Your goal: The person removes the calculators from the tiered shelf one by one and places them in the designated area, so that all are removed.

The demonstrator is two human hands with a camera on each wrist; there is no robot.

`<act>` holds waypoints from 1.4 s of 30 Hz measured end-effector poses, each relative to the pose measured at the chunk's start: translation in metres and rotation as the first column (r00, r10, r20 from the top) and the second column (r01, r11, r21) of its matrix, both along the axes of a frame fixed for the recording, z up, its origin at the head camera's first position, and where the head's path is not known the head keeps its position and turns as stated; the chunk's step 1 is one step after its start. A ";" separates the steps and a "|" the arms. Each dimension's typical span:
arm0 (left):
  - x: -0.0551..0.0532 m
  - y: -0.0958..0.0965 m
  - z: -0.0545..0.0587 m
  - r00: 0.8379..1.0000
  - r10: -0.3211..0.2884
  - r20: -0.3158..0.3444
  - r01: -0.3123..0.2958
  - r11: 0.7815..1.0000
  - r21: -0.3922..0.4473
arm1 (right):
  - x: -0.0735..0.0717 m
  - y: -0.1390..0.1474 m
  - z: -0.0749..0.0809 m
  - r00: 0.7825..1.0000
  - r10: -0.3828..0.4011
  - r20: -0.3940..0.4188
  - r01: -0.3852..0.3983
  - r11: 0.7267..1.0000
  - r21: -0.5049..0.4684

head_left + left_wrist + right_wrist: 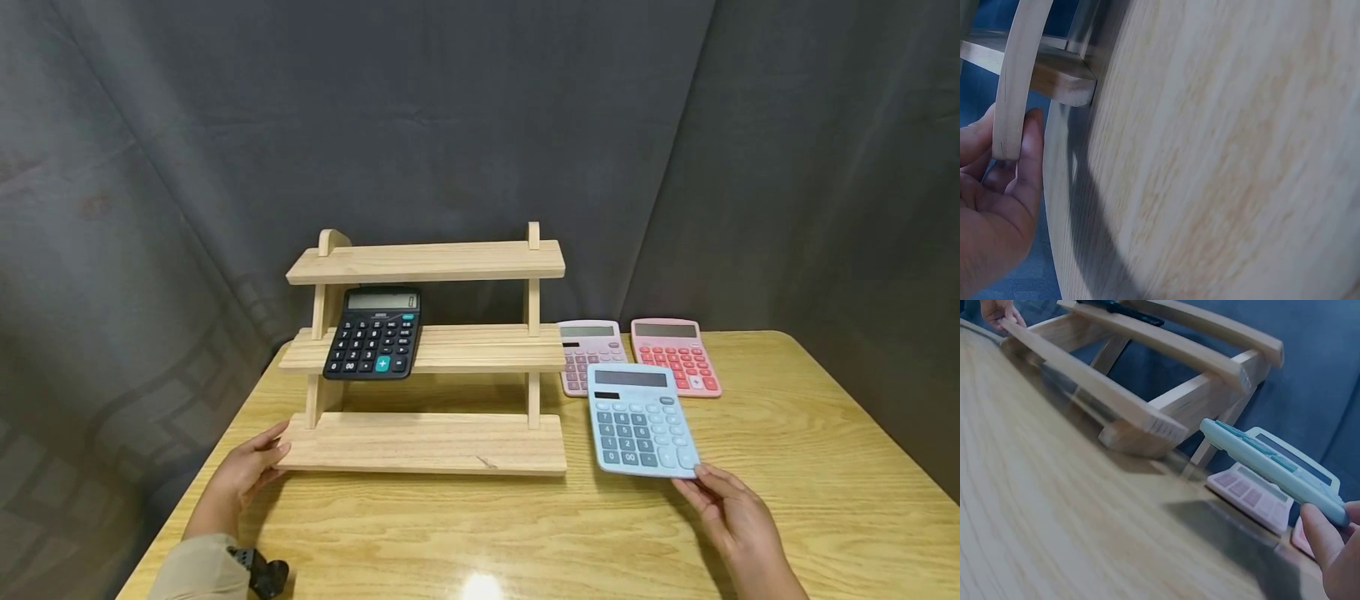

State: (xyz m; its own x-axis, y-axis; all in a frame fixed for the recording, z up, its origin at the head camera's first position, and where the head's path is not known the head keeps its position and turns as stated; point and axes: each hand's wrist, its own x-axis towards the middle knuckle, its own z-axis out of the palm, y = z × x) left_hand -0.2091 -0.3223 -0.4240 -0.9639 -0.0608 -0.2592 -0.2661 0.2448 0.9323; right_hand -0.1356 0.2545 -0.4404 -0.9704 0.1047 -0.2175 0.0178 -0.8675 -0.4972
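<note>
My right hand [738, 521] pinches a light blue calculator [637, 425] by its lower right corner. In the right wrist view that calculator [1272, 462] is held clear above the table, its shadow below. My left hand [246, 467] grips the left end of the bottom board of a three-tier wooden shelf [427, 442]; in the left wrist view thumb and fingers [1034, 144] close round the board's end. On the shelf's middle tier, towards the left, a black calculator [375, 333] leans back with its display up.
A pale pink calculator [588, 346] and a pink-red calculator [678, 354] lie at the back of the wooden table [810, 450], right of the shelf. The blue one partly overlaps both in the head view. A dark grey curtain [450, 117] hangs behind.
</note>
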 end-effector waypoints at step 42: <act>0.001 0.003 0.008 1.000 0.011 0.019 -0.010 0.999 -0.036 | -0.012 -0.009 -0.001 0.942 -0.123 0.313 -0.106 0.776 0.622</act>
State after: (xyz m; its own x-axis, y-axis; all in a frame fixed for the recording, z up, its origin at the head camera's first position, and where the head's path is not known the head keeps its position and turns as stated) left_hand -0.2085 -0.3191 -0.4159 -0.9580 -0.0803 -0.2751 -0.2866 0.2754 0.9176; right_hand -0.1471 0.2452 -0.4414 -0.8554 0.3348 -0.3951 0.2674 -0.3679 -0.8906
